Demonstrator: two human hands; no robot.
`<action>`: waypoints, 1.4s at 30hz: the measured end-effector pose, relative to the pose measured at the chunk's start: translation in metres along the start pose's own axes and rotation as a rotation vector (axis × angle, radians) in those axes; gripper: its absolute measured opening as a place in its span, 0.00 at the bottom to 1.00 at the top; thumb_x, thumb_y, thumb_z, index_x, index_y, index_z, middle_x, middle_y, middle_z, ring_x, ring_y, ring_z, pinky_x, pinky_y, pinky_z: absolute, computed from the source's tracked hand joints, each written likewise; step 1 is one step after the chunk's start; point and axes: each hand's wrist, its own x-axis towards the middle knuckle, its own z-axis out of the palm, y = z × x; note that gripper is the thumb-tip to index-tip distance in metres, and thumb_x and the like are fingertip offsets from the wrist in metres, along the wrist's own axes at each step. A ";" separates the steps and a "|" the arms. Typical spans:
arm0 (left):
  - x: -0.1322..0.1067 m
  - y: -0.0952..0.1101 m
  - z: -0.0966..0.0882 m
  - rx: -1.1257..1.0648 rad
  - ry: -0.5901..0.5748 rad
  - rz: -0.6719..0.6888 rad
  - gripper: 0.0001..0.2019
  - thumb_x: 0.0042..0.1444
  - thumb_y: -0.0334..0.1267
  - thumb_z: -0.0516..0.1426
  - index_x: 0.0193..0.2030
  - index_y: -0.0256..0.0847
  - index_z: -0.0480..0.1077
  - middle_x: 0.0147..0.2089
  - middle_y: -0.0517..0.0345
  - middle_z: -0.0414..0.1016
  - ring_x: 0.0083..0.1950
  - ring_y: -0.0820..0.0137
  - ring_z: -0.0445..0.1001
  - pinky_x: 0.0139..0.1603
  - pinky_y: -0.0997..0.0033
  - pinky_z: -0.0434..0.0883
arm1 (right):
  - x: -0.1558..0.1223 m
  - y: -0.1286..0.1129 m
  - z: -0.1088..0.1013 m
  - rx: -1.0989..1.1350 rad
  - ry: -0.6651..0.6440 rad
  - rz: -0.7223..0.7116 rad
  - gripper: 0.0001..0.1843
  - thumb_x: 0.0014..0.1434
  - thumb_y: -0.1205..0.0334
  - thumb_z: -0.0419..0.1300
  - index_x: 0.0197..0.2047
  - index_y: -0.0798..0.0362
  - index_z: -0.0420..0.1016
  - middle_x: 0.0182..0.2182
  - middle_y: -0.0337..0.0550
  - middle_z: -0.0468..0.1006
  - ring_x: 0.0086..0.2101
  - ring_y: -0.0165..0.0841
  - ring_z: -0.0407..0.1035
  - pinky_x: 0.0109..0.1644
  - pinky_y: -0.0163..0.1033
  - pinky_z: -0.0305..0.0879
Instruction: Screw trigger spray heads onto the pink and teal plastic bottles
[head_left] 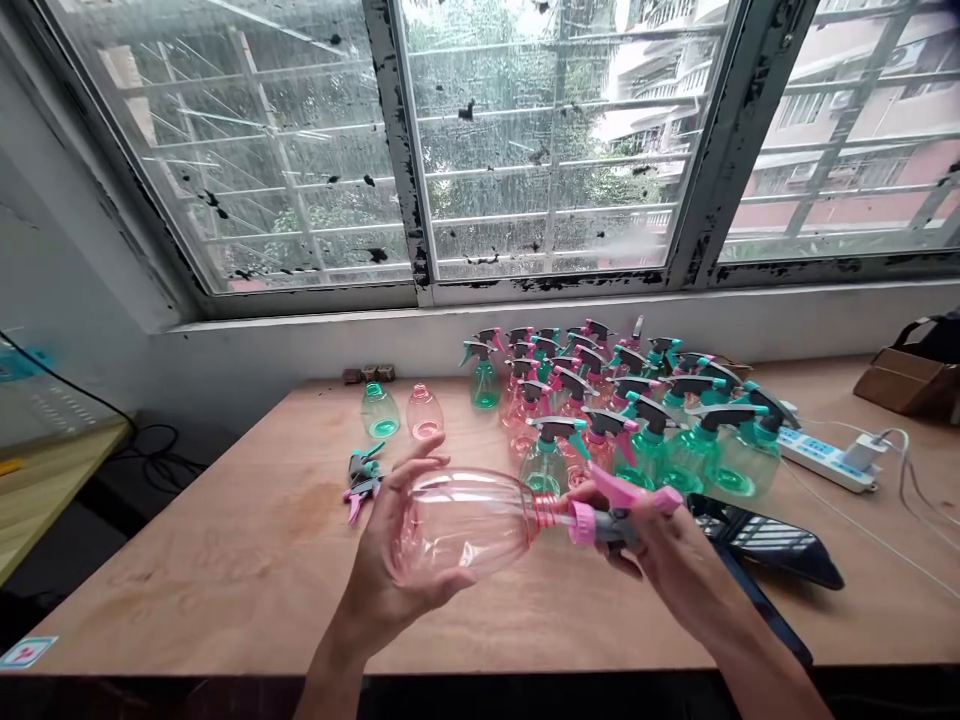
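My left hand (397, 545) is closed around a clear pink spray bottle (472, 520), which lies sideways in the air with its neck toward the right. A pink and grey trigger sprayer head (600, 522) is in my right hand (660, 550), its fingers wrapped around the body. The sprayer's thin tube runs into the bottle's mouth, and a small gap separates the pink collar from the threaded neck. Beyond my left hand stand a green bottle (380, 412) and a pink bottle (425, 412) without heads. Loose sprayer heads (364, 480) lie in front of them.
Several assembled green and pink spray bottles (686, 450) crowd the back right of the wooden table (247, 560). A black phone on a stand (780, 550) is by my right forearm. Farther right are a power strip (825, 460) with cables and a brown box (911, 380).
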 end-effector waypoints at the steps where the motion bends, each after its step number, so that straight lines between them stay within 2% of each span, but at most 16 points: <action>1: 0.000 -0.001 0.001 0.001 -0.015 -0.004 0.36 0.45 0.50 0.71 0.60 0.52 0.65 0.72 0.46 0.56 0.70 0.45 0.58 0.69 0.43 0.60 | 0.001 0.002 0.004 -0.007 0.010 0.067 0.30 0.52 0.34 0.66 0.42 0.53 0.83 0.22 0.39 0.72 0.23 0.31 0.61 0.23 0.33 0.56; 3: 0.000 -0.003 0.002 0.013 -0.026 -0.002 0.36 0.44 0.49 0.71 0.59 0.52 0.65 0.71 0.46 0.56 0.70 0.44 0.57 0.69 0.41 0.60 | 0.004 0.006 0.008 0.023 -0.026 0.135 0.25 0.50 0.42 0.72 0.41 0.53 0.82 0.20 0.33 0.66 0.21 0.27 0.55 0.22 0.31 0.50; 5: -0.001 -0.005 0.000 0.025 -0.021 0.013 0.36 0.44 0.50 0.71 0.60 0.53 0.65 0.70 0.46 0.57 0.72 0.43 0.55 0.70 0.40 0.58 | 0.006 0.008 0.011 0.050 -0.076 0.131 0.24 0.47 0.45 0.75 0.41 0.53 0.81 0.20 0.31 0.64 0.20 0.25 0.51 0.21 0.31 0.47; 7: -0.001 -0.007 -0.004 0.037 -0.026 0.015 0.38 0.42 0.52 0.72 0.60 0.54 0.65 0.71 0.46 0.56 0.73 0.42 0.51 0.70 0.39 0.57 | 0.007 0.009 0.011 0.028 -0.108 0.094 0.23 0.44 0.49 0.77 0.41 0.51 0.81 0.22 0.32 0.67 0.21 0.26 0.52 0.22 0.32 0.49; 9: -0.002 -0.009 -0.008 0.042 -0.053 -0.029 0.44 0.39 0.56 0.72 0.64 0.58 0.62 0.75 0.49 0.49 0.74 0.40 0.49 0.69 0.39 0.60 | 0.007 0.008 0.010 -0.024 -0.118 0.044 0.23 0.43 0.53 0.78 0.42 0.50 0.82 0.25 0.34 0.71 0.23 0.27 0.56 0.23 0.33 0.53; 11: -0.004 -0.011 -0.011 0.050 -0.095 -0.093 0.50 0.38 0.58 0.71 0.68 0.63 0.56 0.77 0.52 0.42 0.74 0.39 0.51 0.67 0.38 0.63 | 0.005 0.006 0.010 -0.098 -0.072 -0.002 0.21 0.44 0.54 0.78 0.41 0.49 0.82 0.25 0.35 0.73 0.24 0.29 0.60 0.24 0.34 0.57; 14: -0.007 -0.007 -0.010 0.084 -0.161 -0.114 0.52 0.46 0.51 0.70 0.72 0.69 0.43 0.78 0.53 0.44 0.73 0.44 0.54 0.68 0.39 0.63 | 0.002 0.000 0.010 -0.204 0.061 -0.096 0.19 0.45 0.51 0.76 0.39 0.50 0.83 0.25 0.37 0.75 0.25 0.33 0.65 0.23 0.34 0.61; 18: -0.010 0.010 -0.005 0.153 -0.159 -0.051 0.57 0.51 0.40 0.70 0.74 0.65 0.32 0.78 0.52 0.43 0.76 0.47 0.50 0.70 0.40 0.61 | -0.004 -0.004 0.012 -0.225 0.136 -0.176 0.18 0.49 0.48 0.74 0.39 0.49 0.81 0.27 0.39 0.78 0.29 0.37 0.71 0.30 0.36 0.68; 22: -0.014 0.017 -0.002 0.268 -0.183 0.004 0.52 0.55 0.36 0.66 0.75 0.58 0.34 0.79 0.53 0.38 0.77 0.49 0.43 0.73 0.43 0.55 | -0.007 -0.003 0.012 -0.303 0.099 -0.251 0.18 0.50 0.47 0.72 0.40 0.49 0.81 0.32 0.42 0.81 0.34 0.40 0.73 0.39 0.41 0.70; 24: -0.016 0.012 -0.003 0.279 -0.141 0.057 0.47 0.60 0.33 0.61 0.75 0.60 0.33 0.79 0.55 0.36 0.77 0.52 0.44 0.74 0.44 0.55 | -0.007 -0.001 0.013 -0.296 0.074 -0.264 0.18 0.51 0.46 0.72 0.41 0.48 0.80 0.33 0.42 0.81 0.35 0.41 0.74 0.39 0.41 0.70; 27: -0.019 0.005 -0.003 0.274 -0.071 0.137 0.44 0.62 0.31 0.57 0.74 0.64 0.34 0.79 0.57 0.39 0.77 0.53 0.47 0.73 0.44 0.57 | -0.006 0.001 0.016 -0.273 0.063 -0.292 0.16 0.52 0.48 0.71 0.40 0.46 0.79 0.33 0.41 0.81 0.36 0.40 0.74 0.38 0.39 0.70; 31: -0.017 0.009 -0.001 0.254 -0.034 0.094 0.49 0.58 0.36 0.63 0.75 0.59 0.33 0.78 0.53 0.45 0.77 0.51 0.47 0.72 0.47 0.59 | -0.007 0.000 0.019 -0.330 0.070 -0.376 0.13 0.51 0.54 0.73 0.38 0.47 0.78 0.31 0.39 0.80 0.32 0.38 0.73 0.37 0.38 0.69; 33: -0.013 0.014 0.000 0.216 -0.040 0.046 0.54 0.53 0.41 0.68 0.75 0.56 0.36 0.78 0.52 0.45 0.77 0.48 0.46 0.72 0.49 0.59 | -0.008 -0.002 0.019 -0.342 0.038 -0.423 0.12 0.51 0.57 0.73 0.38 0.47 0.78 0.28 0.38 0.80 0.28 0.36 0.73 0.34 0.37 0.69; 35: -0.009 0.016 -0.001 0.173 -0.059 0.007 0.53 0.51 0.45 0.69 0.75 0.54 0.40 0.78 0.51 0.46 0.76 0.47 0.49 0.72 0.51 0.59 | -0.007 -0.002 0.019 -0.308 -0.013 -0.409 0.11 0.52 0.59 0.72 0.38 0.48 0.77 0.24 0.36 0.79 0.25 0.34 0.72 0.29 0.35 0.68; 38: -0.008 0.002 0.000 0.112 -0.084 -0.065 0.47 0.54 0.46 0.67 0.75 0.51 0.46 0.77 0.49 0.48 0.74 0.48 0.54 0.72 0.53 0.60 | -0.006 0.008 0.019 -0.166 -0.061 -0.241 0.11 0.54 0.56 0.71 0.38 0.49 0.76 0.20 0.35 0.77 0.21 0.33 0.70 0.24 0.34 0.67; 42: -0.032 -0.051 0.009 -0.028 -0.131 -0.142 0.47 0.52 0.45 0.69 0.74 0.55 0.47 0.77 0.51 0.49 0.72 0.49 0.59 0.69 0.52 0.64 | -0.008 0.052 0.018 0.006 0.001 -0.088 0.19 0.47 0.51 0.75 0.37 0.52 0.77 0.21 0.36 0.76 0.18 0.30 0.67 0.20 0.34 0.64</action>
